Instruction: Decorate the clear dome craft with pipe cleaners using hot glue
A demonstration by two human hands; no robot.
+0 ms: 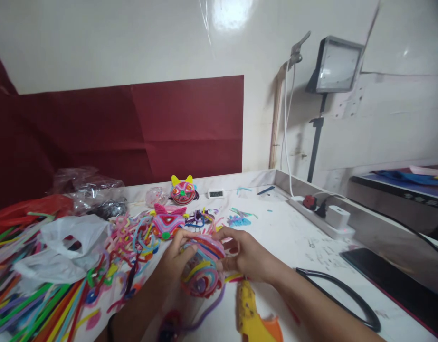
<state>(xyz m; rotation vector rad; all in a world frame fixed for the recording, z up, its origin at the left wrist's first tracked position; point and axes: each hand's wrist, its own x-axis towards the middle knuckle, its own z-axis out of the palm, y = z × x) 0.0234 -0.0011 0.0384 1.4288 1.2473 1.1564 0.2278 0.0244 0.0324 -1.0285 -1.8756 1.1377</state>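
Both my hands hold a round piece [202, 266] made of coiled pipe cleaners in pink, yellow, blue and red, just above the white table [293, 237]. My left hand [174, 260] grips its left side with fingers curled round the rim. From the right, my right hand [245, 254] pinches the edge, fingers closed on it. A purple pipe cleaner [208, 308] trails from the piece toward me. A yellow and orange glue gun [252, 316] lies on the table right under my right wrist.
Two finished pipe-cleaner faces [183, 191] [167, 223] sit behind my hands. Loose pipe cleaners [37, 304] and plastic bags [67, 247] fill the left. A power strip [324, 213], black cable [342, 292], dark tablet [390, 278] and lamp on a stand [335, 66] are on the right.
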